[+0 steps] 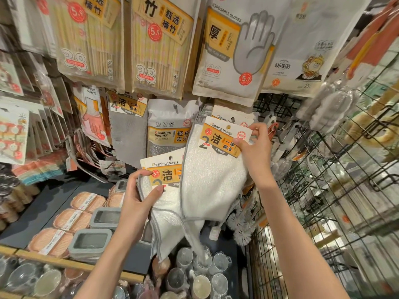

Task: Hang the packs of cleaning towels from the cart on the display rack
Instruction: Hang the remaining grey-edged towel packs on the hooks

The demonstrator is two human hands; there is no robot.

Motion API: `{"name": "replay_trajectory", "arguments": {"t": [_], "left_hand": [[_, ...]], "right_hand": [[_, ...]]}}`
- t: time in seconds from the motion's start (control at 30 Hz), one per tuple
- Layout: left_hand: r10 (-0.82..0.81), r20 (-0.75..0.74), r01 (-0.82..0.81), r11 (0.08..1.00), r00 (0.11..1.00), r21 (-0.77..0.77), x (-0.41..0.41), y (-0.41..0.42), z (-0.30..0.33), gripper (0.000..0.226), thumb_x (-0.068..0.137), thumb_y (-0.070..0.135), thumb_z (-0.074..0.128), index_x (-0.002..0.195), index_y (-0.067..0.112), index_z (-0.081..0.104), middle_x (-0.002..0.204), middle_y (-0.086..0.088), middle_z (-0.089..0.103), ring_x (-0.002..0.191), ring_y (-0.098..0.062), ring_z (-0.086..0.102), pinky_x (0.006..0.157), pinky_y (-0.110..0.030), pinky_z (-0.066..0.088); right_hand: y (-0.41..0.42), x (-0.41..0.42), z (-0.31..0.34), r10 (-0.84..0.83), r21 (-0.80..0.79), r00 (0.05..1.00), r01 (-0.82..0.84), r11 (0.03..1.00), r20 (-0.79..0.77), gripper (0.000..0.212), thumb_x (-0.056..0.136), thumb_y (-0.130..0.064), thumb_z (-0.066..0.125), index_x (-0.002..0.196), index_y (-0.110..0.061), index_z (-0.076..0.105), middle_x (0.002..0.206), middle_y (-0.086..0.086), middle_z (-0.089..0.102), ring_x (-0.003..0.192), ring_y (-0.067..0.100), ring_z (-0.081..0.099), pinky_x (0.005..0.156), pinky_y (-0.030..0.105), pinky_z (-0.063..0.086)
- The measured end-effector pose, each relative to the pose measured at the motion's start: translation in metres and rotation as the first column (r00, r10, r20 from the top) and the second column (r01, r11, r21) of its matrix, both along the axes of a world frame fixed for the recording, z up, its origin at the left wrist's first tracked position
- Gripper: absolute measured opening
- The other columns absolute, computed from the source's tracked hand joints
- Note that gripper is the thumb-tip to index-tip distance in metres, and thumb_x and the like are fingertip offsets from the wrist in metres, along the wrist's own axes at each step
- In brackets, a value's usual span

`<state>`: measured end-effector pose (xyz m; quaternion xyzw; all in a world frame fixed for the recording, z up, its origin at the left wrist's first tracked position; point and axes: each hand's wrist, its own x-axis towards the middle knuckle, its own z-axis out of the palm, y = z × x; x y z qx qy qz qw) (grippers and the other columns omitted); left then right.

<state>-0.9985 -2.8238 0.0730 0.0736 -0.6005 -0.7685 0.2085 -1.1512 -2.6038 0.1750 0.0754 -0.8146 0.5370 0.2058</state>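
My right hand pinches the orange-and-white header card of a white cleaning towel pack, holding it up in front of more cleaning towel packs that hang on the display rack. The card's hole sits near the hanging packs; I cannot tell whether it is on a hook. My left hand grips a second white towel pack lower and to the left, thumb on its card. Both towels droop below the hands.
Chopstick packs and disposable glove packs hang overhead. A cleaning sponge pack hangs left of the towels. Soap dishes lie on the dark shelf below, glass cups at the bottom, a black wire grid at right.
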Motion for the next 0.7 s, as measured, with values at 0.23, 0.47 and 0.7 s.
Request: {"name": "replay_trajectory", "arguments": {"t": [0.23,0.47,0.7], "left_hand": [[0.006,-0.02,-0.006,1.0,1.0,-0.011,0.0,0.002,0.003,0.039,0.084,0.004,0.071,0.101,0.036,0.057,0.124,-0.004,0.062,0.12,-0.025,0.057,0.105,-0.045,0.042],[0.002,0.0,-0.002,1.0,1.0,-0.02,0.002,0.003,0.005,0.034,0.087,0.002,0.066,0.105,0.03,0.055,0.122,0.005,0.063,0.113,-0.011,0.061,0.087,-0.022,0.045],[0.01,0.005,-0.01,1.0,1.0,-0.02,0.004,0.003,0.005,0.035,0.087,0.002,0.065,0.102,0.032,0.056,0.121,0.005,0.063,0.115,-0.014,0.059,0.091,-0.027,0.047]], "right_hand": [[0.004,-0.01,0.002,-0.086,-0.002,0.993,0.086,0.996,-0.082,0.04,0.076,-0.006,0.074,0.098,-0.023,0.046,0.083,-0.023,0.052,0.076,-0.029,0.046,0.055,0.0,0.036],[0.003,-0.019,0.002,-0.105,0.076,0.994,0.107,0.991,-0.034,0.042,0.077,-0.012,0.074,0.098,-0.03,0.043,0.084,-0.023,0.053,0.074,-0.026,0.049,0.058,0.006,0.04],[0.004,-0.021,0.002,-0.19,0.125,0.978,0.2,0.972,-0.089,0.048,0.078,-0.016,0.073,0.102,-0.033,0.036,0.092,-0.022,0.05,0.076,-0.003,0.05,0.068,0.031,0.04]]}}
